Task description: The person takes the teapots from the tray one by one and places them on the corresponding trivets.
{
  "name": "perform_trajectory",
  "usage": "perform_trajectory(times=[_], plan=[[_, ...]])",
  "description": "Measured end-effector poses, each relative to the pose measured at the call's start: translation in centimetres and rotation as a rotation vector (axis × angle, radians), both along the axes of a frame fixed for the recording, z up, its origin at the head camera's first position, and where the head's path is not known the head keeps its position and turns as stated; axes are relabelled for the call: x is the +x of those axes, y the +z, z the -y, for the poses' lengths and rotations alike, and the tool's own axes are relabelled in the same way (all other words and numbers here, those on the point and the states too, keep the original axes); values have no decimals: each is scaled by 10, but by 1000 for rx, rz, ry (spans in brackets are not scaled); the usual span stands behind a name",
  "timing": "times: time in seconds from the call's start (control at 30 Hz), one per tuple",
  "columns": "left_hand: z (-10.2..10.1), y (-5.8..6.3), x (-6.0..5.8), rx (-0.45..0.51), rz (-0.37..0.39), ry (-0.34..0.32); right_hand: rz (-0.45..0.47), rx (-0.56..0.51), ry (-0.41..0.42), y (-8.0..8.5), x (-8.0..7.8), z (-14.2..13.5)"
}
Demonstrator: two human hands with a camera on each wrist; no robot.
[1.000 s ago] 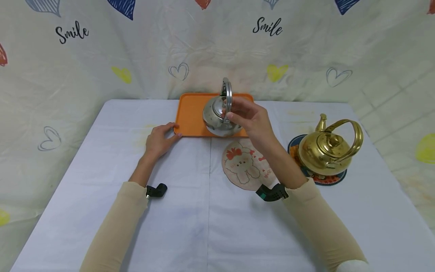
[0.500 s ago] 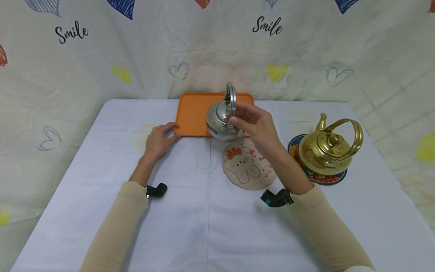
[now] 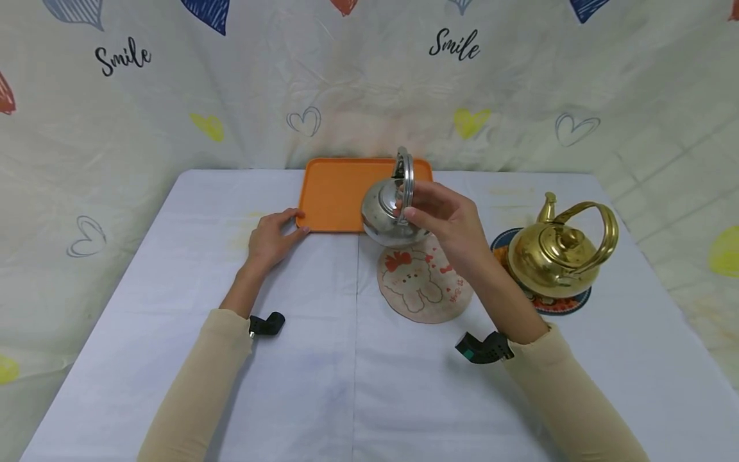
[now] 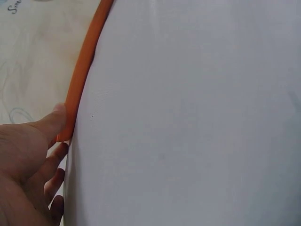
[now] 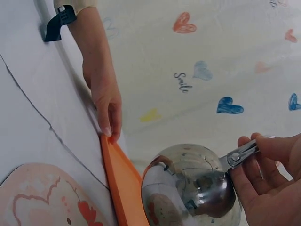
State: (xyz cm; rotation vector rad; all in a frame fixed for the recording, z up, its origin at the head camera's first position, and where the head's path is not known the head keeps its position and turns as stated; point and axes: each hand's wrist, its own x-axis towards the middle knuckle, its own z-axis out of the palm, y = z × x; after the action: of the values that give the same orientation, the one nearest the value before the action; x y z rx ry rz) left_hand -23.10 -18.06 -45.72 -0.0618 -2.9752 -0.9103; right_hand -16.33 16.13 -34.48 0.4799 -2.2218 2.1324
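Observation:
My right hand grips the handle of a small silver kettle. In the head view the kettle overlaps the tray's front right part and the far rim of a round rabbit-print mat. Its shiny rounded body fills the lower middle of the right wrist view. My left hand pinches the front left corner of an orange tray. The left wrist view shows that thumb against the tray's rim.
A brass kettle stands on a dark patterned round mat to the right. White cloth covers the table. Behind it hangs a backdrop printed with hearts, close to the tray's far edge.
The silver kettle and my right hand have shifted right and nearer to me, from over the tray toward the rabbit mat. My left hand and the tray stay put.

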Motion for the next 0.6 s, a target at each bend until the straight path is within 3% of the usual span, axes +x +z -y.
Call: perform_trajectory(times=[0.6], plan=[[-1, 3, 0, -3, 4, -7, 5, -19, 13, -6, 17, -17]])
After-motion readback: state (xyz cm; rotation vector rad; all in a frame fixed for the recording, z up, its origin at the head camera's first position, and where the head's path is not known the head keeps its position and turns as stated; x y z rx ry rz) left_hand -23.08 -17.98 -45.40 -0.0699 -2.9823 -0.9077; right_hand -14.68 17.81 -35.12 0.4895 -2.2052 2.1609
